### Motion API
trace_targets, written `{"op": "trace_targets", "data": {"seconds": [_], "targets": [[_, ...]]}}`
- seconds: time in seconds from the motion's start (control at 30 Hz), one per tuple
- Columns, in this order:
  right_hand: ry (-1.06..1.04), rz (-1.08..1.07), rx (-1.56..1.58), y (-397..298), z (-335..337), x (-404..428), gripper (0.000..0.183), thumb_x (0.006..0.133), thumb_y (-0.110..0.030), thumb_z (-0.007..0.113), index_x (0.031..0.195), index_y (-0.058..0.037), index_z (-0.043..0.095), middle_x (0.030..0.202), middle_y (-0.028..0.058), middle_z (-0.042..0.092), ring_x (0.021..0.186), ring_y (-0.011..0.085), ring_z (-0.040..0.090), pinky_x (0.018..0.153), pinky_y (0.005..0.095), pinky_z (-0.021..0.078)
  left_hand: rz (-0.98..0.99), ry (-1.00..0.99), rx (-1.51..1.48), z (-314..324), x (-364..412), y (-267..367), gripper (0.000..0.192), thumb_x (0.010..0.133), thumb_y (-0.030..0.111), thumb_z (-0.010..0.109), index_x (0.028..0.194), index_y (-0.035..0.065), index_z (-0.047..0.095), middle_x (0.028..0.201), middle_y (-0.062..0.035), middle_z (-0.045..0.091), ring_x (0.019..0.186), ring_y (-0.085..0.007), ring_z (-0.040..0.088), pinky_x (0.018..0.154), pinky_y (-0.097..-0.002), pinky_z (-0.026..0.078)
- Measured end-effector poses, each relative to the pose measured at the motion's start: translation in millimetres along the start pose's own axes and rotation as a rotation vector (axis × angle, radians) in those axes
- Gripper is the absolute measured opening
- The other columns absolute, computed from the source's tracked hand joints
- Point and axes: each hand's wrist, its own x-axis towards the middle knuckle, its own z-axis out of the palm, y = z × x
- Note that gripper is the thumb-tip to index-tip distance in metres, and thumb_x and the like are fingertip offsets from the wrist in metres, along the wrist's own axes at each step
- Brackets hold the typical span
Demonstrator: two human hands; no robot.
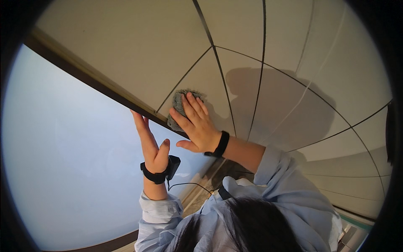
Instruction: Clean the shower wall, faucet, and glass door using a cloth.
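Note:
A grey, shaggy cloth [177,104] lies against a cream wall panel, right beside a dark frame edge. My right hand [196,127] presses it flat, with the fingers spread over it and the thumb pointing left. Lower and to the left, my left hand [151,149] is raised in front of a smooth pale blue panel [72,151]. Its fingertips reach the dark frame [104,93] of that panel, and its thumb stands apart. Whether those fingertips grip the frame or only rest on it cannot be seen. Nothing shows in the left palm.
Dark joint lines [263,61] divide the cream wall [283,28]. A shadow falls across it to the right. Both wrists wear black straps, and a thin cable [189,183] runs from the left one towards my body. Part of the floor [201,192] shows below.

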Motion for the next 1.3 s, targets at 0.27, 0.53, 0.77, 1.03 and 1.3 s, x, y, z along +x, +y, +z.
{"op": "trace_targets", "data": {"seconds": [0.27,0.53,0.77,1.03,1.3], "targets": [[0.069,-0.133,-0.033,-14.2,-42.5,104.4,0.076,0.09,-0.067,0.035,0.146,-0.0165,0.041,0.153,0.0238,0.026,0.143,0.0416,0.021,0.112,0.0536,0.0152,-0.112,0.024,-0.11,-0.8,-2.6,4.1,0.098,0.07,0.019,0.052,0.152,-0.0013,0.004,0.159,-0.019,0.007,0.147,-0.0324,0.008,0.118,-0.0451,0.006],[0.05,0.058,-0.024,33.3,20.4,-39.4,0.083,0.077,-0.054,0.068,0.146,-0.019,0.038,0.148,0.0285,0.027,0.139,0.0481,0.021,0.109,0.0604,0.0204,-0.007,0.065,-0.028,5.8,-1.5,-2.0,0.094,0.088,0.05,0.05,0.153,0.0,0.006,0.16,-0.0178,0.006,0.147,-0.032,0.009,0.117,-0.0452,0.007],[0.069,0.378,0.062,25.3,61.8,-119.7,0.09,0.085,-0.05,0.061,0.149,0.0002,0.022,0.151,0.0354,0.012,0.14,0.0535,0.012,0.109,0.0643,0.0126,0.017,0.073,0.009,3.9,-3.5,-4.4,0.093,0.089,0.054,0.047,0.153,0.0009,0.004,0.16,-0.0176,0.004,0.147,-0.0322,0.008,0.117,-0.0452,0.006],[0.184,-0.075,-0.008,35.2,-55.3,102.3,0.087,0.081,-0.05,0.064,0.149,-0.0083,0.03,0.154,0.0272,0.018,0.142,0.0468,0.017,0.112,0.0578,0.0157,0.024,0.11,-0.043,7.8,4.5,0.4,0.092,0.088,0.055,0.048,0.153,0.0022,0.008,0.16,-0.0152,0.009,0.147,-0.0289,0.01,0.118,-0.0418,0.005],[0.146,0.092,-0.003,82.6,-8.7,-12.8,0.087,0.084,-0.046,0.062,0.148,0.0,0.026,0.151,0.0361,0.014,0.139,0.0529,0.017,0.111,0.0582,0.0191,0.015,0.133,0.002,10.3,1.2,0.9,0.091,0.089,0.054,0.049,0.153,0.0028,0.009,0.16,-0.015,0.01,0.147,-0.0297,0.01,0.117,-0.0425,0.005]]}}
